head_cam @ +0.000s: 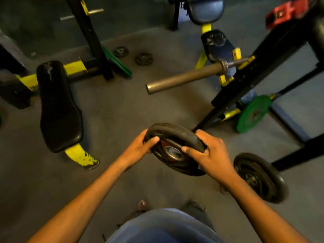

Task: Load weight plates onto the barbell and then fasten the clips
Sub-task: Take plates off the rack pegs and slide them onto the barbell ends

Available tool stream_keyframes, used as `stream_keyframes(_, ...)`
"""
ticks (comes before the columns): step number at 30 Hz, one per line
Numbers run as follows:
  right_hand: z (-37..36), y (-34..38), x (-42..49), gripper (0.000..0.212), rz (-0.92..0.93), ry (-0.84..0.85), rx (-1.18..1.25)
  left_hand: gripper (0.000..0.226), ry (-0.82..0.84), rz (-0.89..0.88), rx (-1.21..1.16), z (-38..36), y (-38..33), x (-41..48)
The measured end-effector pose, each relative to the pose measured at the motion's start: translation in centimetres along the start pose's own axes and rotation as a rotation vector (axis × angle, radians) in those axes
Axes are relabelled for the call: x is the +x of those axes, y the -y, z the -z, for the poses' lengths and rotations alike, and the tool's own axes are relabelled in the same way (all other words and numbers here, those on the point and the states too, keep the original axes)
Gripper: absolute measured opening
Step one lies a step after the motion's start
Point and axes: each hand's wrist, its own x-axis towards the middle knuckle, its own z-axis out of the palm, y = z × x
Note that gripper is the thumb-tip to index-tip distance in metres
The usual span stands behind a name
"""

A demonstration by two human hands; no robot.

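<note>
Top right, red plastic clips [285, 13] blurred and cropped. Left hand [142, 146] and right hand [210, 155] curl fingers round black rubber weight plate [175, 135], held apart from bare grey steel barbell sleeve [184, 78]; black metal rack [263, 64] beside it.

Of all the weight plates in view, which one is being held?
The black plate at centre, gripped at its rim by the left hand and right hand. The green plate and the small black plates rest at floor level.
</note>
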Motion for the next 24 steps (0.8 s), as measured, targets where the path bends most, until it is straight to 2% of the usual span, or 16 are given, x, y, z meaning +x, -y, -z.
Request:
stream_keyframes(4, -2.2, 2.7, 5.2, 0.031, 0.037, -0.059, 0.029, 0.052, -0.1, -0.041, -0.053, 4.1, -2.3, 3.2)
stream_keyframes(11, -5.7, 2.7, 15.4, 0.034, 0.076, -0.048, 0.006, 0.057, -0.158, -0.083, -0.029, 11.3, -3.7, 10.6)
stream_keyframes(14, -7.0, 2.6, 18.8, 0.032, 0.049, -0.035, 0.031, 0.049, -0.185, -0.075, -0.016, 13.8, -4.4, 13.5)
stream_keyframes(21, -9.4, 1.5, 23.7, 0.033, -0.088, -0.111, -0.001, 0.031, -0.009, -0.004, 0.03, 17.4, -5.3, 21.4)
stream_keyframes(24, -10.6, 1.5, 24.0, 0.032, -0.154, -0.186, -0.055, 0.038, 0.123, 0.023, 0.063, 18.3, -4.5, 24.7)
